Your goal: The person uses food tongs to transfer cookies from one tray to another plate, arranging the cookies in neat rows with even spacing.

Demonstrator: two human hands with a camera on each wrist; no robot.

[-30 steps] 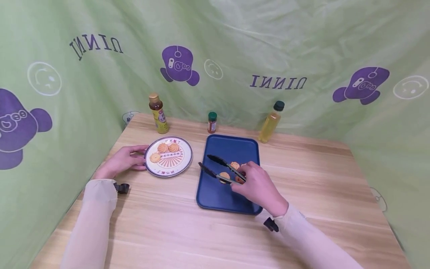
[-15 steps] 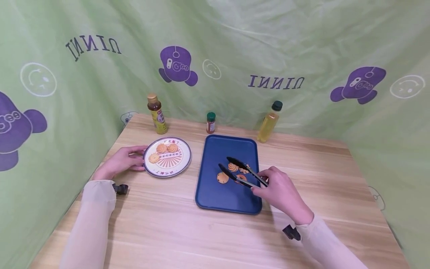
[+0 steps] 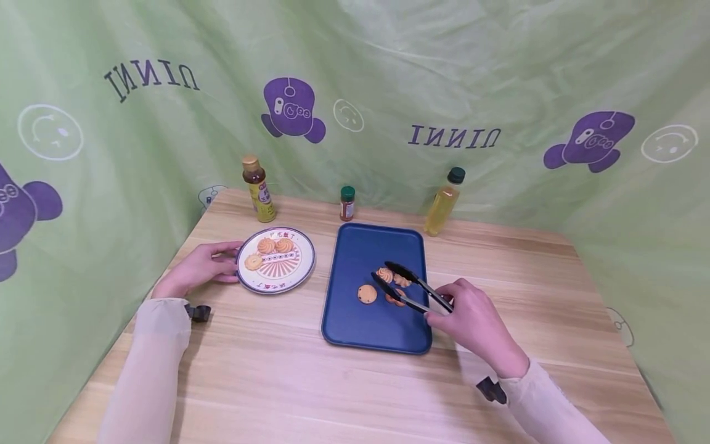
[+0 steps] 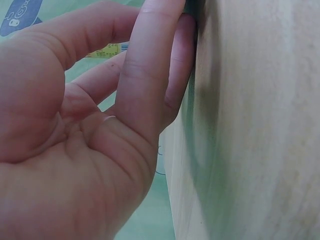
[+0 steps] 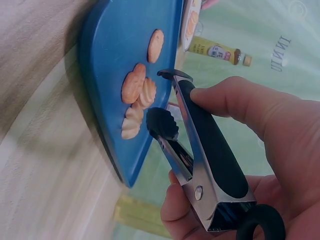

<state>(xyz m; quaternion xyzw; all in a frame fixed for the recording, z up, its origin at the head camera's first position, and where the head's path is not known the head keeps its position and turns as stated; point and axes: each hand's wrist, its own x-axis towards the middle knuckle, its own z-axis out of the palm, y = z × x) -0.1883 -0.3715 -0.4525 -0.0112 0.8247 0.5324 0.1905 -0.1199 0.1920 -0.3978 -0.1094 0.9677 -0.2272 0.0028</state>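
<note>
At the left, my left hand [image 3: 208, 266] has its fingertips right at the rim of a round white plate [image 3: 296, 271] with a blue edge, its fingers loosely extended. The left wrist view shows that hand [image 4: 100, 115] low beside the tabletop. Three biscuits [image 3: 266, 245] lie on the plate. My right hand [image 3: 474, 317] holds black-and-metal tongs [image 5: 212, 145], thumb pressed along one arm. Their tips stand apart over a blue tray [image 3: 360, 330]. On the tray are a round cookie [image 3: 367, 294] and, partly overlapped by the tongs, several biscuits [image 5: 133, 84] clustered together.
Along the back of the wooden table [image 3: 266, 370] stand a yellow-labelled sauce bottle [image 3: 261, 191], a small green-capped spice jar [image 3: 347, 205] and an oil bottle [image 3: 444, 205]. A green printed curtain [image 3: 222, 123] hangs behind and at the sides.
My right hand has moved right and slightly back toward me, bringing the tongs' tips from the tray's left side over the biscuit cluster. My left hand stays at the plate's rim.
</note>
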